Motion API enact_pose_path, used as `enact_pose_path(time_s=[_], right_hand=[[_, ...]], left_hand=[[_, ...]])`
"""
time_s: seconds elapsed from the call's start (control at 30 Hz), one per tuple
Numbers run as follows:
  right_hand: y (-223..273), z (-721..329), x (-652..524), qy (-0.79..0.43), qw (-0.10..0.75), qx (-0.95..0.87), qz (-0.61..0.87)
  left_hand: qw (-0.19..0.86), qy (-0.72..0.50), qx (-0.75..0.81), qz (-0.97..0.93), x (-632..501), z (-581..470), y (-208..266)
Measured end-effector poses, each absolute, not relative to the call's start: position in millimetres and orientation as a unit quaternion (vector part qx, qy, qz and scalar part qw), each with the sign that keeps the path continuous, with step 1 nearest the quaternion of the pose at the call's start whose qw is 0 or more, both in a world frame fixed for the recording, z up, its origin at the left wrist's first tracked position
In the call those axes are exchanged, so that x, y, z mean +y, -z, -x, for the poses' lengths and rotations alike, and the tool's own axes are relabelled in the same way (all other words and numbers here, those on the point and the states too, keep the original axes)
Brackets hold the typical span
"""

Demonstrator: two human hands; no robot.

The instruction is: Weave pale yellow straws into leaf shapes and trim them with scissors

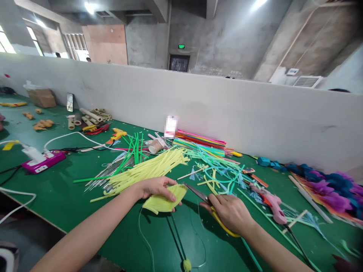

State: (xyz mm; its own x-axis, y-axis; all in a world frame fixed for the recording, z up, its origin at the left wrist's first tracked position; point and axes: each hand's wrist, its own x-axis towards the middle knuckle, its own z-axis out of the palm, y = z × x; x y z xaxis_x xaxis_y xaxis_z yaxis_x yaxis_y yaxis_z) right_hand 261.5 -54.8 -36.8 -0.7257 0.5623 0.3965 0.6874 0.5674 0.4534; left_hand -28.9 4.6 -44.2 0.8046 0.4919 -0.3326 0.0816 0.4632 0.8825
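Fingers of the right hand [231,211] clamp scissors [200,193] beside a yellow chenille leaf [160,203] pinched by the left hand [152,186]; apparently trimming, which next needs a careful snip.

From our left hand [160,190] we have room over green tabletop [166,255] at six o'clock, but thread [147,241] and a yellow lump [187,265] interrupt it. Yellow stems [150,166] block eleven; tangled teal stems [209,156], two; pink glue gun [274,206], three.
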Motion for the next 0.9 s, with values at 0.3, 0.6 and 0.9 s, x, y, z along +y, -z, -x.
enact_pose_path(time_s=[0.3,0.6,0.9], right_hand=[[34,-265,-64,0.208,0.067,-0.808,0.548],[31,-268,-77,0.072,0.115,-0.807,0.575],[-12,-250,-77,-0.171,0.207,-0.799,0.538]], left_hand=[[0.807,-0.117,0.270,-0.512,0,27,40],[0.806,-0.107,0.271,-0.516,-2,28,40],[0.792,-0.106,0.270,-0.538,-9,25,32]])
